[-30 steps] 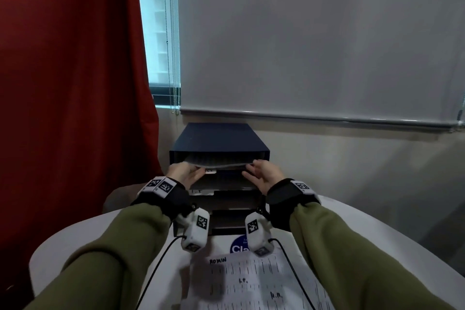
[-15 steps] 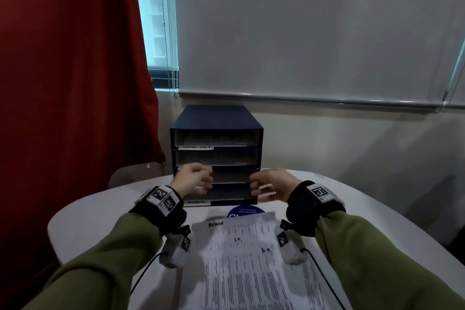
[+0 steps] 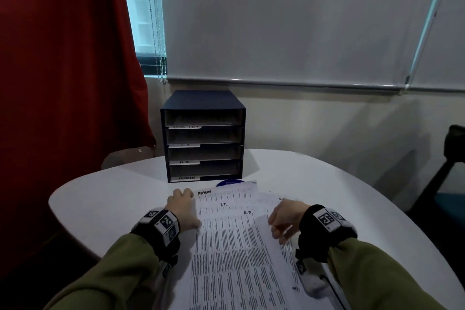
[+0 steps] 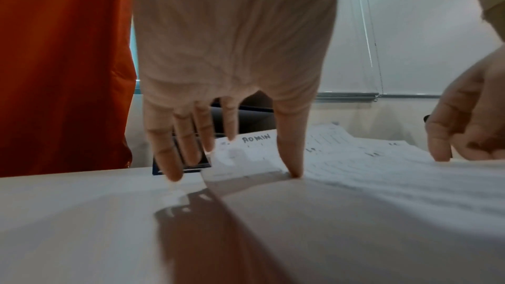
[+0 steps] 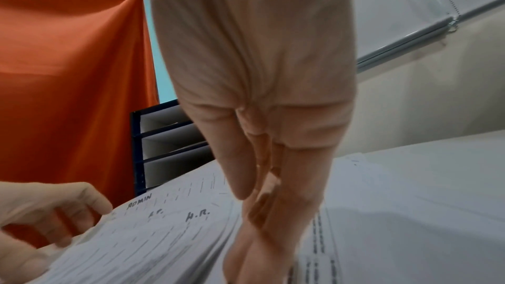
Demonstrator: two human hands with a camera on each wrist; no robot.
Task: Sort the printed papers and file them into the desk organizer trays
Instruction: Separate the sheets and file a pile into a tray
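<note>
A dark blue desk organizer (image 3: 202,136) with several labelled trays stands at the far side of the white table (image 3: 105,199); thin paper lies in its trays. In front of it lies a fanned stack of printed papers (image 3: 239,246) with handwritten headings ADMIN, I.T. and H.R. My left hand (image 3: 183,202) rests at the stack's left edge, fingers straight, with the thumb tip (image 4: 293,172) on the paper and the other fingertips on the table. My right hand (image 3: 281,224) touches the stack's right edge with its fingertips (image 5: 259,234); I see no sheet pinched.
A red curtain (image 3: 63,83) hangs to the left and a grey roller blind (image 3: 289,20) covers the window behind. A blue round object (image 3: 230,182) peeks out under the papers' far edge. A dark chair (image 3: 450,158) stands at the right beyond the table's curved rim.
Both hands have drawn back from the organizer's top tray, where they were pushing in a sheet, and come down onto the paper stack on the table.
</note>
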